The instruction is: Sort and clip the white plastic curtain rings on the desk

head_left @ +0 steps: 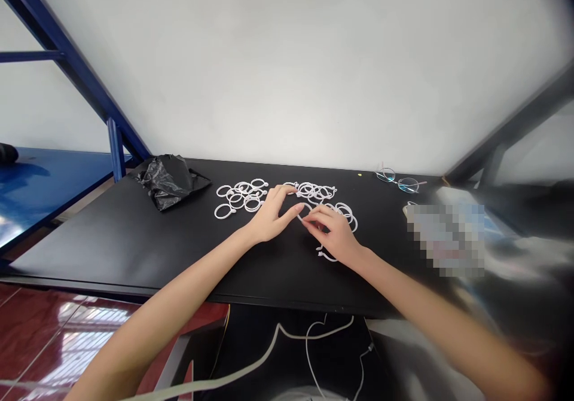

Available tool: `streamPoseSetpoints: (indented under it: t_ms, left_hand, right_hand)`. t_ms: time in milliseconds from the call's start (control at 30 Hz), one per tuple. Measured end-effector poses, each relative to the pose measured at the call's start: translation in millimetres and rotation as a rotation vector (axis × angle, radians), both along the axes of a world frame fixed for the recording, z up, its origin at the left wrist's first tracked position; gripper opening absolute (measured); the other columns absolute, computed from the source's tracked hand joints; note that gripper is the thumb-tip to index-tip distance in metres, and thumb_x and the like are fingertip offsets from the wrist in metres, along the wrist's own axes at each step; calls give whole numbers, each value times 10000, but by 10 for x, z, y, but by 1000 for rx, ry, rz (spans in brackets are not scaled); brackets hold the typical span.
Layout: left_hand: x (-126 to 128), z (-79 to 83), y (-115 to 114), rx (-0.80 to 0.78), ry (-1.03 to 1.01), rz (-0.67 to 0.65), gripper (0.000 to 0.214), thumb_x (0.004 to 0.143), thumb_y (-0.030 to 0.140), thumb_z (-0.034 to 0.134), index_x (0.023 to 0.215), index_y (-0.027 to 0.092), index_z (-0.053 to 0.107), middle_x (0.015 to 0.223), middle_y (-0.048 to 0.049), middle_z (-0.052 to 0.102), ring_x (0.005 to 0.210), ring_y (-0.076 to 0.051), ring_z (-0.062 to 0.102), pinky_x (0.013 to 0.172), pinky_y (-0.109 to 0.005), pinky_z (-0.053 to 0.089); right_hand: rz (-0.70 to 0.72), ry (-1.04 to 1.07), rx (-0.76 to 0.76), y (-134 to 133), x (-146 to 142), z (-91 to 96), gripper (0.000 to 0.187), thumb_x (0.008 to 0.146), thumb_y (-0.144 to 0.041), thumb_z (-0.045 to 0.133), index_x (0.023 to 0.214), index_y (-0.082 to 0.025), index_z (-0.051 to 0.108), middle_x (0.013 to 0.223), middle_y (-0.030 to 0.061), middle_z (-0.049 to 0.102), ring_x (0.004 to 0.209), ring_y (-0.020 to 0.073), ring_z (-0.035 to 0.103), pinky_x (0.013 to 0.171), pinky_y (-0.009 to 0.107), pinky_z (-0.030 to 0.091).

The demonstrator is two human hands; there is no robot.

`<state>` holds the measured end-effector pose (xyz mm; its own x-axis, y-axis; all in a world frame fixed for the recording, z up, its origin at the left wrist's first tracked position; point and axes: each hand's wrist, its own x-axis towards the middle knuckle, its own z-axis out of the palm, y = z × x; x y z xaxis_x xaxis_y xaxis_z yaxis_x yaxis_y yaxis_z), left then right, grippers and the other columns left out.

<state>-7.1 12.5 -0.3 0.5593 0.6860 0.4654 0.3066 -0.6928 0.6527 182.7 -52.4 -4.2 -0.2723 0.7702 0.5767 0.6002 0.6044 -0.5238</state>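
Observation:
A white curtain ring (305,205) is pinched between the thumb and fingers of my right hand (334,232). My left hand (272,217) has its fingers stretched out and apart. Its thumb tip reaches the ring's left edge; whether it touches cannot be told. Beyond my hands lies a cluster of white rings (317,192) with small eyelets. Another group of rings (224,211) is spread to the left of my left hand. More rings (344,210) lie behind my right hand, partly hidden by it. Under its palm side, an open-looking ring (329,258) shows in part.
On the black table (134,242), a crumpled black plastic bag (168,180) sits at the back left. Eyeglasses (397,181) lie at the back right. A blurred, pixelated item (443,236) is on the right beside clear plastic. Pale cables (269,353) hang below the front edge.

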Motion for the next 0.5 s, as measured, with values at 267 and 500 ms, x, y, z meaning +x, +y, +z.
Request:
streamPoseSetpoints:
  t_ms: [267,500]
  left_hand:
    - [113,95,-242,111,130,-293,385,1007,410,362,1309,180,421,1078,-99,581,881,-183,585,811,-318,499]
    - [24,67,-167,381,324,-117,605,1014,508,81,959,173,581,749,-32,558,610,-146,518,557,-250,374]
  right_hand:
    - [28,232,129,-162,-138,-15,96,900,-256,621,876,-230,710,830,55,734,736,193,704,629,308,595]
    - [-16,360,149,-225,-101,7,108,873,-192,632,939,-236,705,828,46,742,702,194,714,640,329,613]
